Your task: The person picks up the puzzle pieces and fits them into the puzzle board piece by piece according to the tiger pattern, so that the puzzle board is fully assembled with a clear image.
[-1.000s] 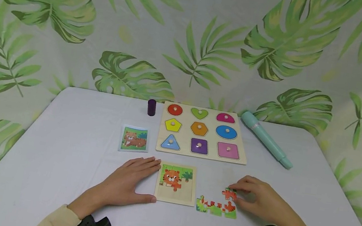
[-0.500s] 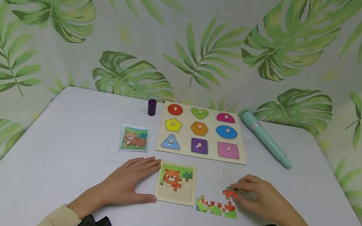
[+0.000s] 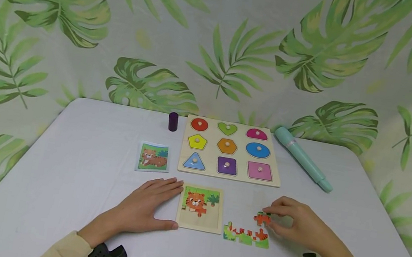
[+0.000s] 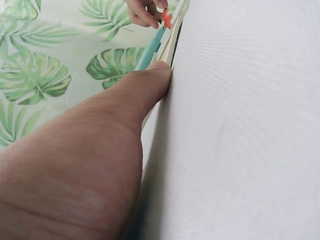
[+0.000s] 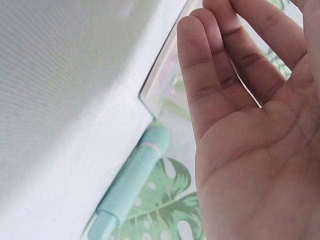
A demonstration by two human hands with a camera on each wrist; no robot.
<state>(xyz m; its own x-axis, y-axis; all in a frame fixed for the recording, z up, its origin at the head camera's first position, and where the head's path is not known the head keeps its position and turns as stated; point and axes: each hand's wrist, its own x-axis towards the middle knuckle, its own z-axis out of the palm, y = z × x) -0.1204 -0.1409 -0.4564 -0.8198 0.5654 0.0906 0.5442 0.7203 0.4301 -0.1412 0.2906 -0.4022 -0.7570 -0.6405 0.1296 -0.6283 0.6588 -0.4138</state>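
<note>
Head: right fingers (image 3: 278, 211) pinch a puzzle piece (image 3: 261, 219); straight left fingers (image 3: 169, 191) touch the tray (image 3: 198, 227).

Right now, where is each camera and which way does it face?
Head: worn on the head, facing forward and down at the tiger puzzle tray; left hand, right hand, sleeves show.
Left wrist: worn there, looking past the thumb toward the right hand and puzzle piece.
Right wrist: worn there, looking past palm and fingers toward leafy backdrop.
Both wrist views share the teal marker-shaped tube.
</note>
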